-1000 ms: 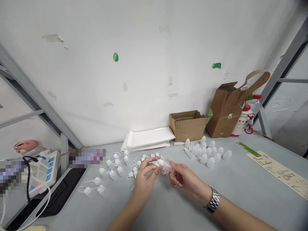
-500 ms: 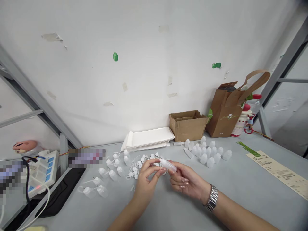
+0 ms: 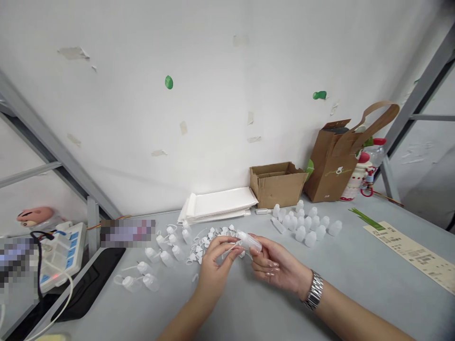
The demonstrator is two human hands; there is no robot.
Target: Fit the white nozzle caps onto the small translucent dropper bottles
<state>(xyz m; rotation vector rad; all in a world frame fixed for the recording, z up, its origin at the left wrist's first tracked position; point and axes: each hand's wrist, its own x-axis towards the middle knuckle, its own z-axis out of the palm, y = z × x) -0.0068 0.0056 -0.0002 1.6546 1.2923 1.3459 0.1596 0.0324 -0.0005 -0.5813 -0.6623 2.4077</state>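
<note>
A small translucent bottle [image 3: 250,240] lies tilted between my hands, its neck end to the left. My right hand [image 3: 279,265], with a metal watch at the wrist, grips its body between thumb and fingers. My left hand [image 3: 217,263] is pinched at the neck end, on what looks like a thin white cap strap. Behind my left hand lies a pile of small white caps [image 3: 203,245]. Several capped bottles [image 3: 166,258] with loop straps stand to the left. Several bottles without straps [image 3: 310,238] stand on the right.
White flat packets [image 3: 222,202] and an open cardboard box [image 3: 279,189] are against the wall. A brown paper bag [image 3: 330,166] stands at the back right, near a printed paper strip [image 3: 412,253]. A power strip [image 3: 66,255] and a black tray-like object [image 3: 90,284] are at left.
My left fingers have drawn slightly back from the bottle's neck, where more of the white top now shows. The bottle is still in my right hand. The view has shifted slightly.
</note>
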